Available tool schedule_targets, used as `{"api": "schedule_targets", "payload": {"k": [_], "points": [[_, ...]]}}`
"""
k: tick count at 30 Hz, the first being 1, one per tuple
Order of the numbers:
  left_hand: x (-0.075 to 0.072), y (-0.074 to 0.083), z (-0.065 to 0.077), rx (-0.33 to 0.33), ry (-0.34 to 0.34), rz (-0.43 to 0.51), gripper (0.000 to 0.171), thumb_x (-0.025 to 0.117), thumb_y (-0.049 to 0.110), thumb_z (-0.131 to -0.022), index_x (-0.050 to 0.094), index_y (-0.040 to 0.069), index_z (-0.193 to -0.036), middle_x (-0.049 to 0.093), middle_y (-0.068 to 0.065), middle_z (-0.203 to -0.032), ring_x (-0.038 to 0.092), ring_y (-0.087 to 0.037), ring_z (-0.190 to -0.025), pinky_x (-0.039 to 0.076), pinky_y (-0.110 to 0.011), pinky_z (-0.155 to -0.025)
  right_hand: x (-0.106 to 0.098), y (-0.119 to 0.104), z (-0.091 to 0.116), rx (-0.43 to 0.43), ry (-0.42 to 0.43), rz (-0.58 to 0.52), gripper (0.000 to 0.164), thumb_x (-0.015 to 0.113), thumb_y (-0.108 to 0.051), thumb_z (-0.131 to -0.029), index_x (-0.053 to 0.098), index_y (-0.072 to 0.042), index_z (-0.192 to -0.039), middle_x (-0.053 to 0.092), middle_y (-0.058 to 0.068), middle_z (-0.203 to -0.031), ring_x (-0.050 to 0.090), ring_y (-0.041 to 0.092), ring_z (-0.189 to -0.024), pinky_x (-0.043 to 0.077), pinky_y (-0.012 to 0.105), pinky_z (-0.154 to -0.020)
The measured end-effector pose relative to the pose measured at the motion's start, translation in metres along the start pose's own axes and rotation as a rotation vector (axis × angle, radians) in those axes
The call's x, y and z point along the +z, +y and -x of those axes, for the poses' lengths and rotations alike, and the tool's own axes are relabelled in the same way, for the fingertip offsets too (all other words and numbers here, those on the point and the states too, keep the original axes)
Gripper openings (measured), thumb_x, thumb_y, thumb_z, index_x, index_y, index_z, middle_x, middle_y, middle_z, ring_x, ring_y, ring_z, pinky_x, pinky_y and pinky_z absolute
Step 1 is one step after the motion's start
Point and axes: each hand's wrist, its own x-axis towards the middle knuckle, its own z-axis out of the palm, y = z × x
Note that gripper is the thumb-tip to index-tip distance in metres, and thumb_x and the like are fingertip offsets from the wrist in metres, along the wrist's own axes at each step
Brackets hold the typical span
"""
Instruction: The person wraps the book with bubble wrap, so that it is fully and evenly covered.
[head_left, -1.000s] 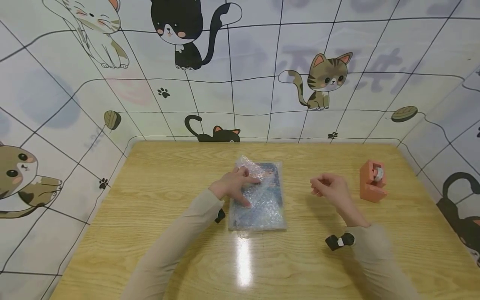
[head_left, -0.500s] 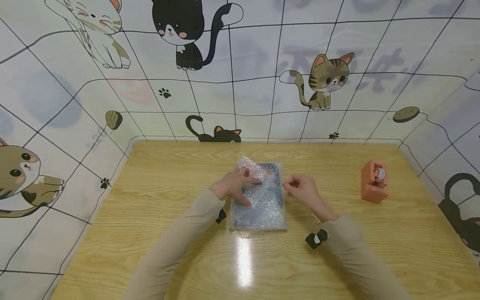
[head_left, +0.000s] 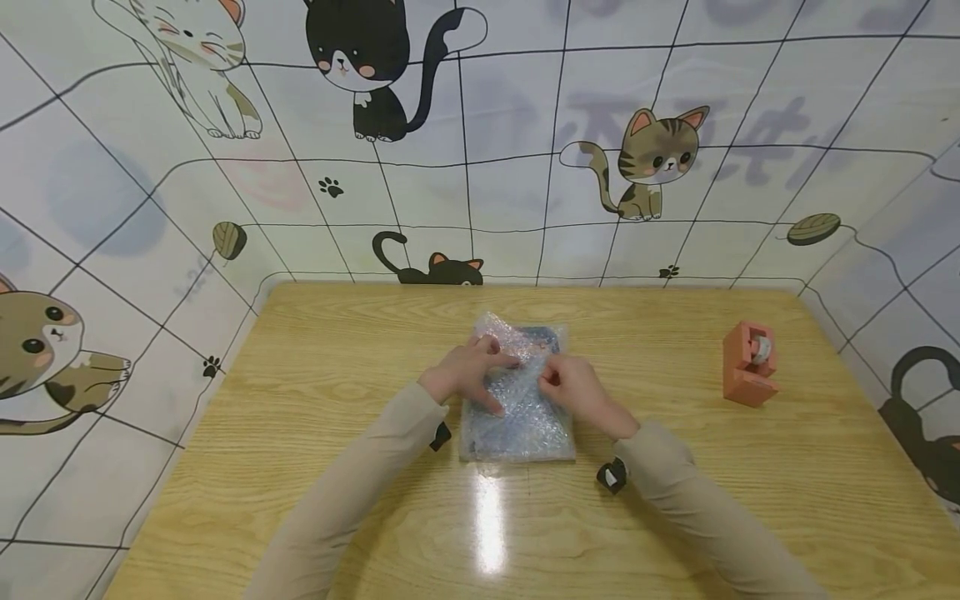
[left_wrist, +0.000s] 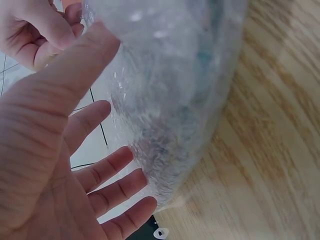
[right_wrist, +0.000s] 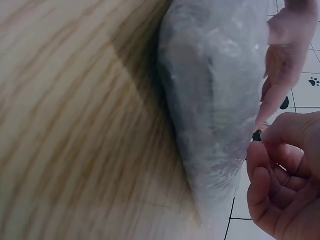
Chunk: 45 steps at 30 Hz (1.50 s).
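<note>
A flat blue rectangular item with a printed cover (head_left: 542,335), perhaps a book, lies on the table inside clear bubble wrap (head_left: 517,437). My left hand (head_left: 467,372) presses on the wrap's left part with its fingers spread; in the left wrist view the thumb (left_wrist: 75,65) lies against the plastic. My right hand (head_left: 577,387) is over the package's right side, thumb and forefinger pinched together. They seem to hold a small strip of clear tape, hardly visible. In the right wrist view the other fingers of the right hand (right_wrist: 290,185) are curled.
An orange tape dispenser (head_left: 748,367) with a roll of clear tape (head_left: 761,350) stands at the right of the wooden table (head_left: 337,467). Walls with printed cats enclose the back and sides.
My right hand has moved left from beside the tape dispenser, across the table, to the package's right side, still pinching. The left hand has stayed on the wrap.
</note>
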Motion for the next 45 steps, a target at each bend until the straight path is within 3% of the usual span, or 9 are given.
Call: {"api": "schedule_targets", "payload": {"k": [6, 14, 19, 22, 25, 29, 35, 40, 45], "points": [[0.000, 0.002, 0.003, 0.018, 0.032, -0.002, 0.085, 0.080, 0.049, -0.067, 0.044, 0.028, -0.140, 0.040, -0.010, -0.139, 0.040, -0.029, -0.121, 0.044, -0.043, -0.089, 0.003, -0.001, -0.001, -0.089, -0.007, 0.116, 0.019, 0.064, 0.003, -0.073, 0.053, -0.009, -0.063, 0.050, -0.002, -0.062, 0.045, 0.009, -0.056, 0.041, 0.021, -0.052], [0.002, 0.004, 0.005, 0.045, 0.053, -0.030, 0.083, 0.079, 0.047, -0.068, 0.043, 0.027, -0.140, 0.042, -0.013, -0.140, 0.039, -0.034, -0.126, 0.038, -0.049, -0.098, 0.005, 0.000, -0.002, -0.276, -0.033, 0.245, 0.023, 0.066, 0.002, -0.075, 0.049, -0.010, -0.065, 0.047, -0.003, -0.063, 0.041, 0.007, -0.054, 0.037, 0.019, -0.049], [0.003, 0.006, 0.005, 0.061, 0.059, -0.039, 0.081, 0.079, 0.046, -0.069, 0.044, 0.026, -0.139, 0.042, -0.011, -0.142, 0.036, -0.040, -0.129, 0.026, -0.053, -0.106, 0.008, 0.002, -0.002, -0.353, -0.031, 0.258, 0.025, 0.067, 0.003, -0.075, 0.048, -0.010, -0.065, 0.047, -0.002, -0.063, 0.041, 0.007, -0.053, 0.037, 0.018, -0.048], [0.005, 0.005, 0.006, 0.081, 0.073, -0.069, 0.082, 0.077, 0.048, -0.069, 0.043, 0.026, -0.140, 0.043, -0.009, -0.142, 0.038, -0.038, -0.128, 0.025, -0.053, -0.107, 0.008, 0.003, -0.001, -0.377, -0.033, 0.260, 0.025, 0.068, 0.003, -0.074, 0.049, -0.010, -0.066, 0.049, -0.002, -0.064, 0.042, 0.007, -0.053, 0.038, 0.017, -0.048], [0.007, 0.004, 0.007, 0.103, 0.096, -0.113, 0.084, 0.075, 0.051, -0.069, 0.041, 0.026, -0.142, 0.045, -0.010, -0.139, 0.045, -0.036, -0.121, 0.037, -0.049, -0.100, 0.009, 0.003, -0.001, -0.389, -0.034, 0.261, 0.024, 0.068, 0.004, -0.074, 0.050, -0.010, -0.067, 0.050, -0.002, -0.065, 0.044, 0.007, -0.054, 0.039, 0.018, -0.049], [0.009, 0.005, 0.011, 0.119, 0.109, -0.140, 0.081, 0.072, 0.052, -0.072, 0.040, 0.029, -0.143, 0.046, -0.016, -0.136, 0.055, -0.034, -0.108, 0.052, -0.040, -0.077, 0.008, 0.002, -0.001, -0.371, -0.047, 0.257, 0.023, 0.068, 0.003, -0.075, 0.051, -0.010, -0.068, 0.051, -0.002, -0.066, 0.044, 0.007, -0.054, 0.039, 0.017, -0.049], [0.008, 0.009, 0.015, 0.130, 0.096, -0.184, 0.072, 0.067, 0.051, -0.077, 0.041, 0.033, -0.142, 0.040, -0.023, -0.140, 0.059, -0.036, -0.104, 0.053, -0.037, -0.072, 0.006, 0.001, 0.000, -0.354, -0.072, 0.256, 0.023, 0.067, 0.002, -0.076, 0.051, -0.011, -0.068, 0.051, -0.002, -0.066, 0.045, 0.007, -0.054, 0.039, 0.017, -0.050], [0.007, 0.010, 0.017, 0.145, 0.111, -0.183, 0.075, 0.067, 0.050, -0.078, 0.036, 0.033, -0.144, 0.043, -0.024, -0.137, 0.063, -0.024, -0.080, 0.051, -0.030, -0.061, 0.006, 0.002, 0.000, -0.371, -0.064, 0.262, 0.021, 0.068, 0.002, -0.076, 0.052, -0.010, -0.069, 0.052, -0.002, -0.067, 0.046, 0.007, -0.056, 0.040, 0.017, -0.051], [0.010, 0.008, 0.019, 0.194, 0.157, -0.165, 0.073, 0.067, 0.048, -0.078, 0.040, 0.029, -0.143, 0.043, -0.024, -0.137, 0.063, -0.023, -0.078, 0.053, -0.033, -0.066, 0.007, 0.003, 0.000, -0.376, -0.061, 0.261, 0.021, 0.068, 0.002, -0.076, 0.053, -0.010, -0.068, 0.053, -0.002, -0.067, 0.047, 0.007, -0.056, 0.041, 0.018, -0.051]]}}
